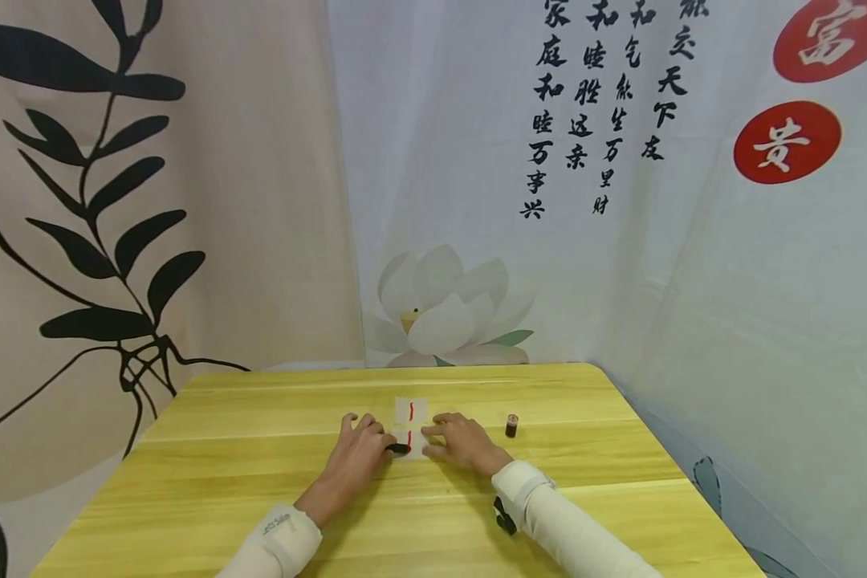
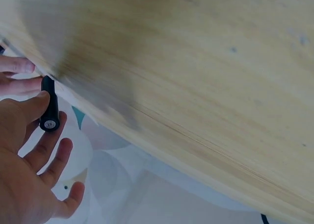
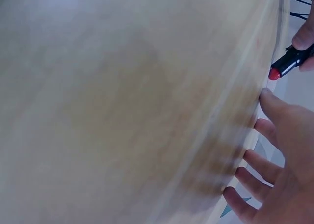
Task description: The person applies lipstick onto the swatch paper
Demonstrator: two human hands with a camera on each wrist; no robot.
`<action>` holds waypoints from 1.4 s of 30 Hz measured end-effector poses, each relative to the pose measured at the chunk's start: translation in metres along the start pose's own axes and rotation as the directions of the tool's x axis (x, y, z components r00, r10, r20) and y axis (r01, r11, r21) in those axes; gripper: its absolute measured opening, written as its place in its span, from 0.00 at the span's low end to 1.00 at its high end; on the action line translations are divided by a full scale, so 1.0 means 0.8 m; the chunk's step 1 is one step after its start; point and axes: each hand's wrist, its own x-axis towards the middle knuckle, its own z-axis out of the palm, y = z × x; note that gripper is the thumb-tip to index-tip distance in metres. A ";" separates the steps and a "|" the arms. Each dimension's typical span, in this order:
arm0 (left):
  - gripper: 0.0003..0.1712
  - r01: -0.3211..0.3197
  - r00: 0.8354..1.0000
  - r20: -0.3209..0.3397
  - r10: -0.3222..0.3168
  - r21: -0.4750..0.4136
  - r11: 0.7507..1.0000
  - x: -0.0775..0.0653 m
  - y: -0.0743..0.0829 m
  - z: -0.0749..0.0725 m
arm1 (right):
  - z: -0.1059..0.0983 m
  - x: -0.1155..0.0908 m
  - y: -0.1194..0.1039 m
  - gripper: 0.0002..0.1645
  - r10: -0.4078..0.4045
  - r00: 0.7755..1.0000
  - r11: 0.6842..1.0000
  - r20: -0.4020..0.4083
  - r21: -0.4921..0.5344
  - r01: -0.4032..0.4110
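Confirm the location of the black lipstick tube (image 2: pixel 49 106): it is in your left hand (image 1: pixel 359 449), at the lower centre of the head view, pinched between thumb and forefinger with the remaining fingers spread loosely clear. Your right hand (image 1: pixel 466 441) has its fingers parted and lowered at the right edge of the lower paper square (image 1: pixel 417 444); no object shows in its grasp. Note the governing relation: the tube's long axis runs nearly sideways across the head view, out from your left fingers, so that the red tip (image 3: pixel 274 74) faces your right hand at the lower end of the red stroke (image 1: pixel 409 438). The left hand, as holder, is the nearer; the right lies just across the paper. The upper paper square (image 1: pixel 402 410) adjoins at its far side. The left wrist view presents the tube's base and hides the tip; the right wrist view crops your left hand at the upper right edge. A black item (image 1: pixel 504 515) is partly covered by your right sleeve (image 1: pixel 571 518). Contact between tip and paper cannot be confirmed from these angles
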 end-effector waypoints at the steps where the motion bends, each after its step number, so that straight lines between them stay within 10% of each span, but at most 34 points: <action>1: 0.10 0.009 1.000 -0.006 -0.009 0.001 1.000 0.000 -0.001 -0.001 | 0.001 0.000 0.000 0.26 -0.002 1.000 1.000 -0.001 0.001 0.002; 12: 0.11 0.185 0.969 -0.135 -0.205 -0.146 0.972 0.015 -0.014 -0.018 | 0.014 0.003 0.010 0.27 -0.004 0.999 1.000 -0.043 -0.003 0.004; 22: 0.12 0.366 0.904 0.025 -0.427 -0.562 0.742 0.018 -0.007 -0.028 | -0.002 0.002 0.002 0.28 0.008 0.994 0.989 -0.113 0.151 0.009; 29: 0.13 0.338 0.894 0.041 -0.446 -0.716 0.610 0.021 0.003 -0.030 | -0.026 0.019 -0.018 0.28 0.101 0.946 0.871 -0.309 0.487 0.066; 34: 0.15 0.291 0.898 0.039 -0.439 -0.799 0.525 0.031 0.011 -0.032 | -0.046 0.035 -0.040 0.20 0.197 0.933 0.738 -0.300 0.672 0.060; 42: 0.15 0.254 0.902 0.014 -0.432 -0.826 0.503 0.036 0.021 -0.033 | -0.056 0.038 -0.060 0.12 0.287 0.901 0.693 -0.324 0.720 0.038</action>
